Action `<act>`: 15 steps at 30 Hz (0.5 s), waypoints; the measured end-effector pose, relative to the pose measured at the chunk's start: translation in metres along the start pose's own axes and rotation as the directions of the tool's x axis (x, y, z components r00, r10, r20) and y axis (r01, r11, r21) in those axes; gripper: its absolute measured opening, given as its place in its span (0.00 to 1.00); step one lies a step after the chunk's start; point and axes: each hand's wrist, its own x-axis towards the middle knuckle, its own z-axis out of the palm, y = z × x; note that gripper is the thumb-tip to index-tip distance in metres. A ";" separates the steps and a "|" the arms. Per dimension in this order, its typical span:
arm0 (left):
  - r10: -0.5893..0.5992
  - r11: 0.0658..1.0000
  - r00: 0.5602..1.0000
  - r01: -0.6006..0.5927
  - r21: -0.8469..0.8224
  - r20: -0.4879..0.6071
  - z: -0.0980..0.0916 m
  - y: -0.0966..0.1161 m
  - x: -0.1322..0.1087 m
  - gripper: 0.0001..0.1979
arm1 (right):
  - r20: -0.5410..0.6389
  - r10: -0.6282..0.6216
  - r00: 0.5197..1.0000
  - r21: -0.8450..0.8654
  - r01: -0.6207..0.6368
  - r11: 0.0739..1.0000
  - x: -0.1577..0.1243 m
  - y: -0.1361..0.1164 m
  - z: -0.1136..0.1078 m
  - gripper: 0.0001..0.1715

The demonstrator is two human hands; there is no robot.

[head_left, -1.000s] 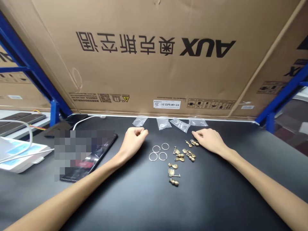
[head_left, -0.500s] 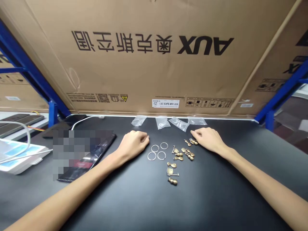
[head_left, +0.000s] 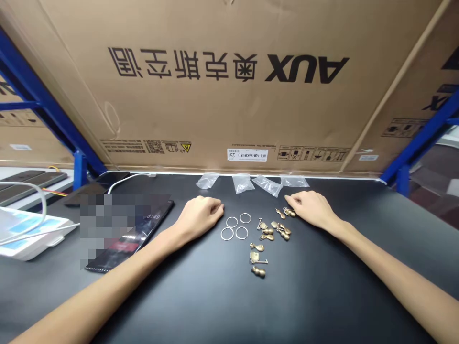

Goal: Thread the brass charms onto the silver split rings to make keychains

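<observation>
My left hand rests on the black table, its fingers curled into a loose fist with nothing showing in it. Just right of it lie several silver key rings, flat and close together. My right hand also rests curled on the table, with no object visible in its fingers. By its fingertips sits a small brass gourd charm, close enough that I cannot tell if they touch. More brass charms are scattered between the hands. Nearer to me are a flat charm with a bar and another gourd charm.
Clear plastic bags lie in a row along the table's back edge. A large cardboard box stands behind, between blue metal posts. On the left are a dark tablet, a white cable and a white box.
</observation>
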 end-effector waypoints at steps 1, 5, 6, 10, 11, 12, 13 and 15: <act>0.003 1.000 1.000 -0.003 0.002 0.003 0.000 0.000 0.000 0.18 | 0.002 -0.001 1.000 0.001 0.001 1.000 0.000 0.000 0.000 0.30; 0.004 1.000 1.000 -0.004 0.011 0.012 0.000 0.000 0.000 0.18 | 0.005 0.000 1.000 0.003 0.000 1.000 0.000 -0.001 -0.001 0.30; 0.004 1.000 1.000 -0.005 0.013 0.014 -0.001 0.000 0.000 0.18 | 0.005 -0.001 1.000 0.004 0.001 1.000 0.000 -0.001 -0.001 0.30; 0.017 1.000 1.000 -0.018 0.013 0.025 -0.002 0.001 0.000 0.18 | 0.009 -0.007 1.000 0.011 0.007 1.000 0.000 -0.001 -0.001 0.30; 0.021 1.000 0.999 -0.022 0.013 0.027 -0.002 0.001 0.000 0.18 | 0.010 -0.008 1.000 0.012 0.008 1.000 0.000 -0.001 -0.001 0.30; 0.025 1.000 0.999 -0.025 0.012 0.028 -0.002 0.000 0.000 0.18 | 0.012 -0.007 1.000 0.013 0.007 1.000 0.000 -0.001 -0.001 0.31; 0.026 1.000 0.999 -0.026 0.011 0.029 -0.002 0.000 0.000 0.18 | 0.012 -0.006 1.000 0.013 0.006 1.000 0.000 -0.001 0.000 0.31; 0.026 1.000 0.999 -0.027 0.011 0.028 -0.001 0.000 -0.001 0.18 | 0.015 -0.002 1.000 0.013 0.002 1.000 0.000 0.000 0.000 0.31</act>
